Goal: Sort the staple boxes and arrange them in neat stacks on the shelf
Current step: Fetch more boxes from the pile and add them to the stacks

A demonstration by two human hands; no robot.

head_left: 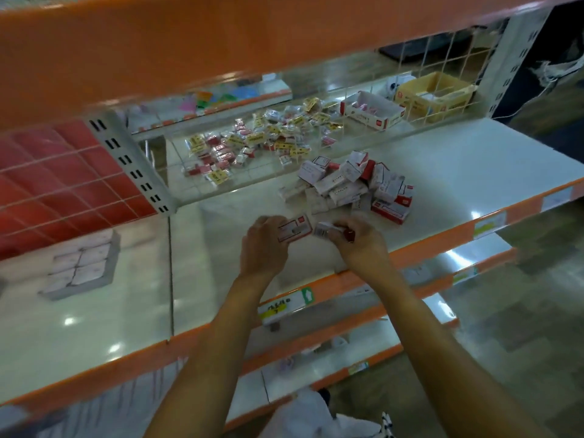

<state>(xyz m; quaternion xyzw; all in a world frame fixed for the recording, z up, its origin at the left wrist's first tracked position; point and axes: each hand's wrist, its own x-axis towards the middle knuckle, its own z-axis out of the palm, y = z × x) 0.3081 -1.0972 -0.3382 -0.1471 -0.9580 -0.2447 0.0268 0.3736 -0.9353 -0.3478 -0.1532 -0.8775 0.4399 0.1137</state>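
A loose heap of white-and-red staple boxes (pixel 350 186) lies on the white shelf (pixel 458 165), right of centre. In front of the heap, my left hand (pixel 264 248) grips one white-and-red staple box (pixel 294 230) just above the shelf. Beside it, my right hand (pixel 360 240) holds another small box (pixel 328 230), partly hidden by its fingers. The two held boxes almost touch end to end. A neat flat block of pale boxes (pixel 82 263) sits on the left part of the shelf.
Behind a wire grid, small yellow-and-red packets (pixel 262 143) are scattered. A white carton (pixel 373 110) and a yellow carton (pixel 436 93) stand at the back right. An orange shelf (pixel 158 42) overhangs above. The orange front edge (pixel 347 289) carries price labels; lower shelves lie below.
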